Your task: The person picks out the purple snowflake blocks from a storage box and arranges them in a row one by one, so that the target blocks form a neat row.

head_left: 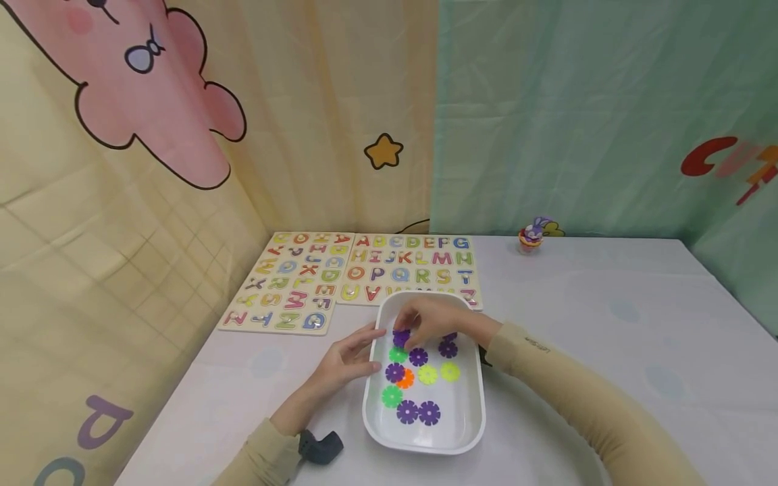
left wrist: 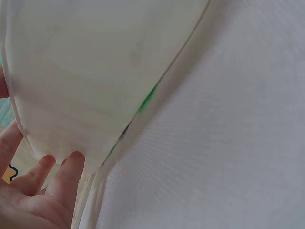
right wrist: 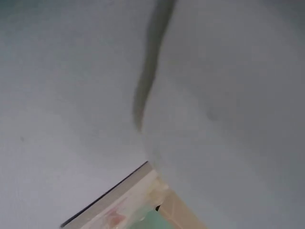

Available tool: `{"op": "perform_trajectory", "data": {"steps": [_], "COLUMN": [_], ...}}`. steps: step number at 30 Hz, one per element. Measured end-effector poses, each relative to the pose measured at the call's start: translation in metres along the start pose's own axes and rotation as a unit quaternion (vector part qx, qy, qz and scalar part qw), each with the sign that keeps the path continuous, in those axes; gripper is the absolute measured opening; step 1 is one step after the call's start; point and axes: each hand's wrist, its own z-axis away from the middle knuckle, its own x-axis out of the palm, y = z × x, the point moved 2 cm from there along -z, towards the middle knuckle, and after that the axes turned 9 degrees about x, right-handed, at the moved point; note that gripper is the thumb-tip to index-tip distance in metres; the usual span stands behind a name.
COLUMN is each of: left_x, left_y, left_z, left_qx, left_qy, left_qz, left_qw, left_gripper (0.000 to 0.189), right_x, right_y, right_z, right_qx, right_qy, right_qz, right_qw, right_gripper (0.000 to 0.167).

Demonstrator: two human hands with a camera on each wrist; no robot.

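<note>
A white tray (head_left: pixel 424 442) holds several notched plastic discs in purple, green, yellow and orange. My left hand (head_left: pixel 343 361) holds the tray's left side, thumb and index finger over the rim; in the left wrist view, other fingertips (left wrist: pixel 74 160) press its outer wall. Reaching in over the far right rim, my right hand (head_left: pixel 428 317) pinches a purple notched disc (head_left: pixel 401 339) near the far left of the tray. Close below it lie a green disc (head_left: pixel 398 355) and another purple disc (head_left: pixel 418 357). An orange disc (head_left: pixel 406 379) is partly covered by a purple one.
Two wooden alphabet boards (head_left: pixel 286 283) lie behind the tray, the right one partly hidden by it. A small rabbit toy (head_left: pixel 531 236) stands at the table's back edge. Printed curtains enclose the table (head_left: pixel 577 304) at the back and sides.
</note>
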Motion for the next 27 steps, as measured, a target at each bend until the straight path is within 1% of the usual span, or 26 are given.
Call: {"op": "perform_trajectory", "data": {"steps": [3,6,10,13,17,20,23,27], "left_x": [0.0,0.0,0.001,0.001,0.001,0.002,0.002,0.002], "left_y": [0.001,0.002,0.001,0.001,0.0,0.001,0.003,0.004], "left_z": [0.0,-0.001,0.0,-0.001,-0.001,0.0,0.0,0.001], "left_qx": [-0.002,-0.007,-0.009,-0.007,-0.006,-0.008,-0.011,-0.011], "left_qy": [0.001,0.004,0.005,0.005,0.006,0.01,0.013,0.015], "left_qz": [0.004,0.0,-0.008,-0.008,-0.005,-0.006,-0.009,-0.012], "left_qw": [1.0,1.0,0.9999,0.9999,0.9999,0.9999,0.9998,0.9998], "left_gripper": [0.056,0.056,0.056,0.056,0.056,0.056,0.057,0.056], "right_x": [-0.006,-0.015,-0.028,-0.038,-0.05,-0.057,-0.06,-0.062], "right_y": [-0.002,-0.003,-0.002,0.001,0.009,0.015,0.024,0.037], "right_z": [0.006,0.014,0.03,0.043,0.062,0.076,0.09,0.106], "right_qx": [-0.004,-0.025,-0.052,-0.061,-0.053,-0.035,-0.021,0.008], "right_qy": [0.006,0.009,0.017,0.039,0.077,0.111,0.143,0.176], "right_qz": [-0.026,-0.067,-0.119,-0.151,-0.18,-0.19,-0.19,-0.183], "right_qw": [0.9996,0.9974,0.9913,0.9859,0.9792,0.9749,0.9711,0.9673], "right_gripper": [0.036,0.037,0.039,0.042,0.043,0.044,0.045,0.046]}}
